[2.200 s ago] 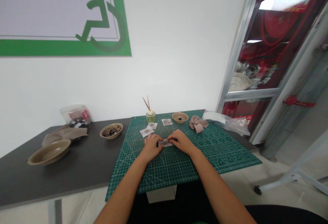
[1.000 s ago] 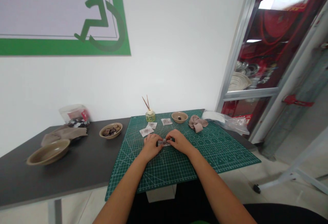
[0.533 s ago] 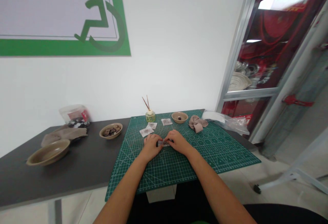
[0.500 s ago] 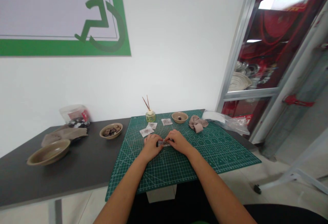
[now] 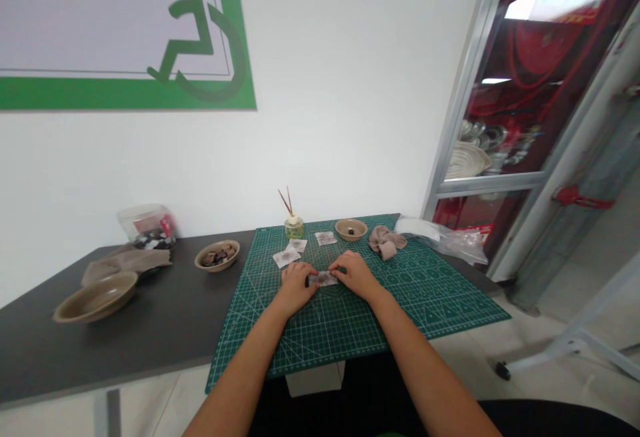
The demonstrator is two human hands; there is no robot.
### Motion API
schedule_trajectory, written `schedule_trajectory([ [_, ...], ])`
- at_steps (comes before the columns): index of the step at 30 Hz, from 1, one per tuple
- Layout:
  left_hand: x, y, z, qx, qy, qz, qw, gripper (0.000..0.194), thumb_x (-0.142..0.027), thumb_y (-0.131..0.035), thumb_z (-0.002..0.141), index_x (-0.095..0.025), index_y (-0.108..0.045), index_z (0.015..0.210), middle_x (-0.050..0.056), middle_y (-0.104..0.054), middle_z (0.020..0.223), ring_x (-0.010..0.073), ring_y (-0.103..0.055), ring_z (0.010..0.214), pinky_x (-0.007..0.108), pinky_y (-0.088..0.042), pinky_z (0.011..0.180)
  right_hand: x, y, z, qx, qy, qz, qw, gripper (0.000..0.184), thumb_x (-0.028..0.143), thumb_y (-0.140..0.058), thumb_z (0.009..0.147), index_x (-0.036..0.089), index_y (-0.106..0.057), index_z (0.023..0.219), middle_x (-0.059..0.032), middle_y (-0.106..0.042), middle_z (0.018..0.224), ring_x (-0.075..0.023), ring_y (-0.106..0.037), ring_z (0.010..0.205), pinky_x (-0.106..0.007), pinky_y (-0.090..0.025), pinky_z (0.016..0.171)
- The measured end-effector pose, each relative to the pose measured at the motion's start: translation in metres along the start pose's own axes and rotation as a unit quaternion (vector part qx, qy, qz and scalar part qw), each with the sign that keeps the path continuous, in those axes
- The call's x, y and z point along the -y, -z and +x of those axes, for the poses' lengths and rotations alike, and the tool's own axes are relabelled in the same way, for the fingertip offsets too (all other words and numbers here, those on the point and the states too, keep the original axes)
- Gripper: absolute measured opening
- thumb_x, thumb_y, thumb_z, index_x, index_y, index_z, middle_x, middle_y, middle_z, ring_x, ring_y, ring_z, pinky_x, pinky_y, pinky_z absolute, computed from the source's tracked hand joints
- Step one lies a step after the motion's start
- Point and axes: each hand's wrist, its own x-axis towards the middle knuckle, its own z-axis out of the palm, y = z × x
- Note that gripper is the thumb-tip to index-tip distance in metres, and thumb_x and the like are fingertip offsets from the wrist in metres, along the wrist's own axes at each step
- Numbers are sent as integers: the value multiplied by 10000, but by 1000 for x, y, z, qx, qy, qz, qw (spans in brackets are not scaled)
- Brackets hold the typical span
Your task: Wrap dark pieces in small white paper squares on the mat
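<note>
A small white paper slip [image 5: 325,279] with grey printed marks lies on the green cutting mat [image 5: 430,290] between my two hands. My left hand [image 5: 297,285] is closed at the slip's left end, with a small dark piece [image 5: 307,281] showing between thumb and forefinger. At the other end, my right hand [image 5: 357,273] pinches another small dark piece [image 5: 342,269], its fingertips at the slip's upper right. The kind of these pieces is too small to make out. Beyond my hands lie more printed paper slips [image 5: 287,257].
A glass bottle with sticks [image 5: 294,227], a bowl [image 5: 351,237] holding a dark piece, and a crumpled brown cloth [image 5: 387,243] stand along the back. To the left are a bowl of small blocks [image 5: 200,260], a larger bowl [image 5: 95,313] and a clear plastic jar [image 5: 133,220].
My right hand has shifted slightly right, away from the left one, baring more of the printed slip. My left hand has stayed in place.
</note>
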Motion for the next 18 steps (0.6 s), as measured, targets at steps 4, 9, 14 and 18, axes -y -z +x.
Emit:
schedule_trajectory([
  [4, 0, 0, 0, -2, 2, 0, 1000, 197, -218, -592, 745, -224, -629, 939, 19, -617, 1102, 236, -470, 1087, 402, -317, 917, 3, 0, 1, 14, -6, 8, 1000, 98, 117, -644, 755, 195, -702, 769, -24, -706, 789, -185, -563, 822, -339, -368, 802],
  [9, -3, 3, -1, -1, 1, -1, 1000, 202, -213, -582, 753, -220, -629, 949, 21, -617, 1101, 235, -468, 1087, 399, -318, 909, 6, -1, 2, 16, -6, 23, 1000, 100, 111, -643, 755, 194, -695, 771, -19, -704, 789, -179, -562, 820, -328, -366, 804],
  [14, -2, 3, -2, 3, 3, -4, 1000, 202, -227, -586, 752, -228, -628, 950, 15, -616, 1099, 234, -466, 1086, 398, -315, 912, -7, 2, -3, -1, -32, 28, 999, 76, 110, -657, 734, 182, -676, 747, -21, -686, 763, -184, -550, 806, -321, -365, 785],
  [18, -1, 1, -1, 1, 2, -5, 1000, 207, -221, -578, 754, -224, -632, 954, 16, -618, 1096, 232, -466, 1081, 397, -318, 905, -5, 1, -3, 11, 1, 29, 1000, 135, 103, -634, 755, 193, -690, 839, -25, -679, 789, -181, -545, 814, -322, -364, 791],
])
